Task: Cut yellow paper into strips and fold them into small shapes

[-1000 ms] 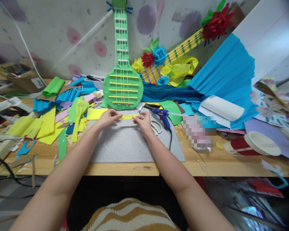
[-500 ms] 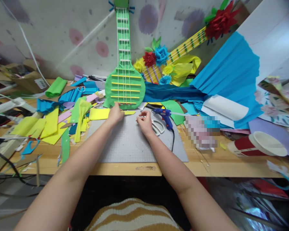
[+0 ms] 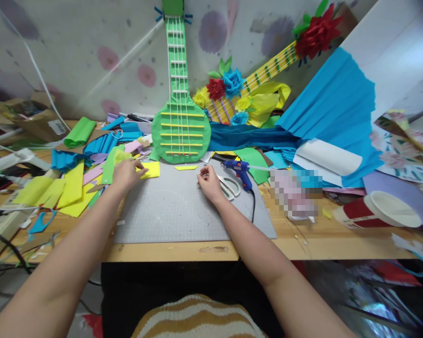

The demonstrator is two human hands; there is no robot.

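Note:
My left hand (image 3: 127,173) rests at the left edge of the grey cutting mat (image 3: 183,211), its fingers curled onto a yellow paper sheet (image 3: 151,170). A short yellow strip (image 3: 185,167) lies loose on the mat below the green paper guitar (image 3: 180,127). My right hand (image 3: 208,182) sits on the mat with its fingers closed around something small that I cannot make out. White-handled scissors (image 3: 231,186) lie right beside it, and a blue glue gun (image 3: 238,169) is just beyond them.
Yellow, green and blue paper scraps (image 3: 74,180) pile up left of the mat. A blue pleated paper fan (image 3: 334,112) and a yellow guitar with paper flowers (image 3: 232,91) lean at the back. A tipped red paper cup (image 3: 377,213) lies at the right. The table's front edge (image 3: 183,251) is near me.
My left hand let go of the yellow strip and moved left to the yellow sheet. The strip now lies alone on the mat. My right hand barely moved.

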